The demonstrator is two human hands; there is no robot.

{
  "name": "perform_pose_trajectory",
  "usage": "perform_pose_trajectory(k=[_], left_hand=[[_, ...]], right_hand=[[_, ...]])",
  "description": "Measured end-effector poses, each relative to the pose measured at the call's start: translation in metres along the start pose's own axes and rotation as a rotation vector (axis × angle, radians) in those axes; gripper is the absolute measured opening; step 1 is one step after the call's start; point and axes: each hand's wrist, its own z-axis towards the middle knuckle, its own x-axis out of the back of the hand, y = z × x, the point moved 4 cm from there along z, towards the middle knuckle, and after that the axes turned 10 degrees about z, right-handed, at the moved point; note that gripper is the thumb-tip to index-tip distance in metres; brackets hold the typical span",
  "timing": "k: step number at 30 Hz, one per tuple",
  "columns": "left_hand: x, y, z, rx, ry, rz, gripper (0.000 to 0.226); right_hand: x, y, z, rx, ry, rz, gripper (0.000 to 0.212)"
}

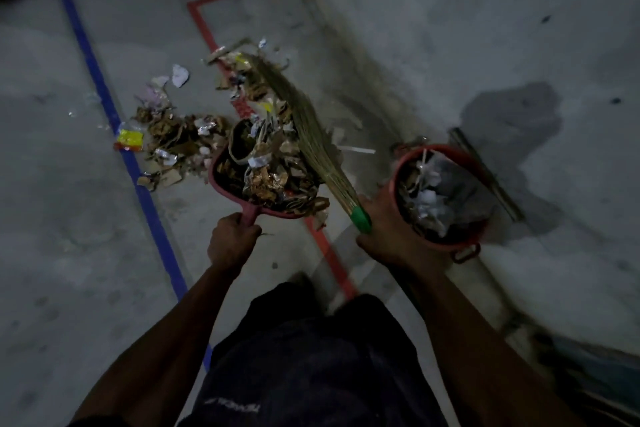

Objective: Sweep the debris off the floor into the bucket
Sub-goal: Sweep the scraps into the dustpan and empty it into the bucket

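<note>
Red dustpan (266, 180) heaped, my left hand (232, 239) gripping handle; right hand (388, 236) clasps broom (304, 125); bucket (443, 194) part-filled at right; debris (173, 135) remains on floor (69, 218); roughly halfway, I judge.

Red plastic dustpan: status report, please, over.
Left hand grips red plastic dustpan, loaded. Right hand grips green-handled straw broom. Red bucket part full. Debris pile remains on floor.

Bare floor (62, 218) left and near; debris pile (173, 139) far left, bucket (446, 243) blocks right, wall (485, 28) behind it.
</note>
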Motion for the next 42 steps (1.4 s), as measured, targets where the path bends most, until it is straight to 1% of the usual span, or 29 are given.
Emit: perform_pose_trajectory(k=[2, 4, 7, 8, 10, 12, 13, 15, 17, 20, 24, 28, 30, 34, 38, 41, 42], left_hand=[[-0.011, 0.016, -0.014, -0.041, -0.020, 0.036, 0.019], [-0.026, 0.033, -0.027, -0.093, -0.040, 0.073, 0.014], [-0.051, 0.061, -0.049, -0.176, -0.065, 0.117, 0.015], [-0.061, 0.071, -0.057, -0.200, -0.080, 0.124, 0.016], [-0.082, 0.090, -0.075, -0.226, -0.110, 0.123, 0.016], [-0.102, 0.107, -0.089, -0.249, -0.125, 0.120, 0.015], [-0.113, 0.114, -0.096, -0.262, -0.128, 0.128, 0.014], [-0.133, 0.130, -0.107, -0.308, -0.134, 0.165, 0.013], [-0.150, 0.145, -0.117, -0.340, -0.153, 0.193, 0.012], [-0.174, 0.164, -0.126, -0.329, -0.199, 0.211, 0.011], [-0.208, 0.189, -0.125, -0.318, -0.272, 0.198, 0.014], [-0.250, 0.214, -0.109, -0.318, -0.362, 0.225, 0.015], [-0.271, 0.224, -0.099, -0.289, -0.413, 0.222, 0.012], [-0.306, 0.249, -0.080, -0.242, -0.509, 0.238, 0.010], [-0.329, 0.272, -0.055, -0.142, -0.559, 0.210, 0.013], [-0.346, 0.293, -0.039, -0.061, -0.617, 0.092, 0.025], [-0.350, 0.301, -0.036, -0.039, -0.645, 0.063, 0.025]], right_hand=[[0.011, 0.018, -0.024, -0.047, 0.022, 0.050, 0.072], [0.022, 0.039, -0.044, -0.066, 0.088, 0.047, 0.070], [0.036, 0.076, -0.072, -0.108, 0.175, 0.103, 0.064], [0.039, 0.089, -0.081, -0.145, 0.190, 0.103, 0.068], [0.048, 0.116, -0.100, -0.217, 0.223, 0.025, 0.076], [0.060, 0.135, -0.117, -0.223, 0.277, 0.047, 0.074], [0.066, 0.144, -0.125, -0.212, 0.291, 0.096, 0.075], [0.076, 0.163, -0.137, -0.218, 0.298, 0.168, 0.085], [0.085, 0.184, -0.145, -0.265, 0.277, 0.202, 0.076], [0.095, 0.211, -0.152, -0.339, 0.242, 0.218, 0.080], [0.109, 0.245, -0.147, -0.381, 0.255, 0.222, 0.078], [0.123, 0.281, -0.129, -0.438, 0.253, 0.204, 0.071], [0.131, 0.296, -0.118, -0.493, 0.253, 0.214, 0.073], [0.144, 0.324, -0.090, -0.587, 0.200, 0.186, 0.077], [0.153, 0.350, -0.053, -0.623, 0.161, 0.171, 0.066], [0.153, 0.365, -0.028, -0.602, 0.168, 0.168, 0.052], [0.151, 0.370, -0.024, -0.602, 0.181, 0.180, 0.051]])
